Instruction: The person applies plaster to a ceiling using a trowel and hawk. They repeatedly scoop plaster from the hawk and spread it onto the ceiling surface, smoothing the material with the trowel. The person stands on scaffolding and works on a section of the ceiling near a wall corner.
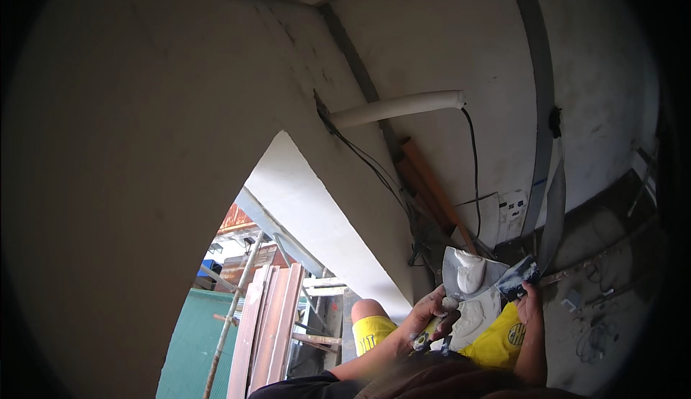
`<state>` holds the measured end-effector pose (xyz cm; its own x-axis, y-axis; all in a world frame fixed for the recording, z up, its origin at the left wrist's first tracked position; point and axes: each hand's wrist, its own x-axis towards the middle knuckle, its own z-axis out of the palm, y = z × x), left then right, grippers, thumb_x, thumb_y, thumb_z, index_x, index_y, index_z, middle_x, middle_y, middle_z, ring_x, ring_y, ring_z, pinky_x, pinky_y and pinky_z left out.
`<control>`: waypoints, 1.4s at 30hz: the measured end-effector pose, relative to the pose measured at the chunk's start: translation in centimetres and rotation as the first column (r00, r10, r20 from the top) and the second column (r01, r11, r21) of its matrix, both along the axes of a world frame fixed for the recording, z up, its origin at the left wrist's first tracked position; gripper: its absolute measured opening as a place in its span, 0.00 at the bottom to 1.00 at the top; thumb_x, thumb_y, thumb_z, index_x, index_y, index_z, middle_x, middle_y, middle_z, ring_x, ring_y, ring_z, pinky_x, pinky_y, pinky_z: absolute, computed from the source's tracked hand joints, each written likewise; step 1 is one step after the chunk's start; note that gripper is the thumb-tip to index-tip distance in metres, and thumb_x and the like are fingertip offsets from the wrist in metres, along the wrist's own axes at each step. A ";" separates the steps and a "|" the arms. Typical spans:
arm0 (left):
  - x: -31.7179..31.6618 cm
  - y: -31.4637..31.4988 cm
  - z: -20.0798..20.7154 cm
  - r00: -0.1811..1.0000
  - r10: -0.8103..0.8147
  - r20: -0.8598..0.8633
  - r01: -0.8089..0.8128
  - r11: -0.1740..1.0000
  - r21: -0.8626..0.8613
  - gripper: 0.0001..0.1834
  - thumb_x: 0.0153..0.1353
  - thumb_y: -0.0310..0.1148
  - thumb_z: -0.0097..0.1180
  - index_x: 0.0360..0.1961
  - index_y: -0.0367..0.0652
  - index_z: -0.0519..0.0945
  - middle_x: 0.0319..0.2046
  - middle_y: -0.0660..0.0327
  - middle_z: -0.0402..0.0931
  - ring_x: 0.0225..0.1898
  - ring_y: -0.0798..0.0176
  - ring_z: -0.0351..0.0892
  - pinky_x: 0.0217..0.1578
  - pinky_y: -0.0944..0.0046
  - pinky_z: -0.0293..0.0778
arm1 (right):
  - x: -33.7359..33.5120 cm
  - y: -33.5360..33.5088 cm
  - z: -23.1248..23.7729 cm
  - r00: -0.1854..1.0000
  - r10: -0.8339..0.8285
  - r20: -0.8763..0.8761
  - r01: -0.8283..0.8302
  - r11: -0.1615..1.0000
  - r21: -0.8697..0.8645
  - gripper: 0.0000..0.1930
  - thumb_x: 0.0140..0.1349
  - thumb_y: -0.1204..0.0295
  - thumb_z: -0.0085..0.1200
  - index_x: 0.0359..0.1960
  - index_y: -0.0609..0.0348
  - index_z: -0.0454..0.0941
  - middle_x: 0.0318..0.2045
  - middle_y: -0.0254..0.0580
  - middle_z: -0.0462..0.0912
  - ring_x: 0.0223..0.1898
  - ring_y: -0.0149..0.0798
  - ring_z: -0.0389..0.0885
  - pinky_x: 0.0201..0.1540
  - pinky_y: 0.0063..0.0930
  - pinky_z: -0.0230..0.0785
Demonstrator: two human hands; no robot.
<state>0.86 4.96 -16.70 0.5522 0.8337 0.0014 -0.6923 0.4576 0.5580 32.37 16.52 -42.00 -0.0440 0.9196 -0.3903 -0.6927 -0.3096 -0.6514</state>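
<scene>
My left hand (432, 318) is closed around the handle of a wide putty knife (453, 268). A thick lump of white putty (471, 272) lies on its broad metal blade. To the right, my right hand (530, 302) grips a scraper (515, 278), dark and smeared with white. The scraper is close to the right edge of the wide blade; I cannot tell whether they touch. More white paste (471, 318) shows beneath the hands, between my yellow-clad legs, its container mostly hidden.
A window opening shows scaffold poles (235, 313) and pinkish boards (270, 320) outside. A white-wrapped pipe (399, 108) with dark cables juts from the wall. Orange pipes (430, 187) lean beyond the hands. Coiled wire (596, 341) lies on the floor at right.
</scene>
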 end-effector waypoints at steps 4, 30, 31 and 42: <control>0.1 -0.2 0.2 1.000 0.019 -0.009 -0.019 1.000 -0.020 0.33 0.59 0.25 0.45 0.68 0.46 0.57 0.18 0.57 0.66 0.10 0.68 0.61 0.10 0.74 0.63 | -0.2 -0.3 0.9 1.000 -0.001 0.011 0.001 1.000 -0.002 0.27 0.62 0.66 0.59 0.63 0.48 0.68 0.56 0.38 0.76 0.57 0.41 0.76 0.58 0.40 0.71; 0.2 -0.3 0.5 0.999 0.047 -0.005 -0.047 0.998 -0.034 0.32 0.60 0.25 0.46 0.66 0.43 0.58 0.17 0.57 0.66 0.10 0.68 0.64 0.09 0.74 0.64 | 0.2 0.5 -1.2 0.998 0.024 -0.050 -0.022 0.999 0.046 0.27 0.60 0.66 0.60 0.62 0.47 0.68 0.54 0.38 0.76 0.55 0.41 0.77 0.54 0.40 0.73; 0.1 -0.2 0.3 0.999 0.034 0.000 -0.034 0.999 -0.024 0.30 0.59 0.25 0.45 0.65 0.43 0.58 0.18 0.57 0.66 0.10 0.67 0.64 0.10 0.73 0.64 | 0.2 0.5 -1.4 0.999 0.015 -0.038 -0.014 0.999 0.040 0.25 0.61 0.65 0.60 0.60 0.48 0.69 0.53 0.37 0.77 0.54 0.40 0.77 0.54 0.39 0.73; 0.0 0.1 -0.4 1.000 0.013 0.007 -0.013 1.000 0.015 0.28 0.58 0.25 0.43 0.62 0.43 0.60 0.19 0.55 0.68 0.11 0.66 0.64 0.12 0.72 0.65 | 0.6 0.4 -1.5 1.000 0.009 0.022 -0.008 1.000 -0.019 0.27 0.59 0.64 0.61 0.61 0.43 0.69 0.56 0.34 0.75 0.58 0.41 0.73 0.59 0.42 0.67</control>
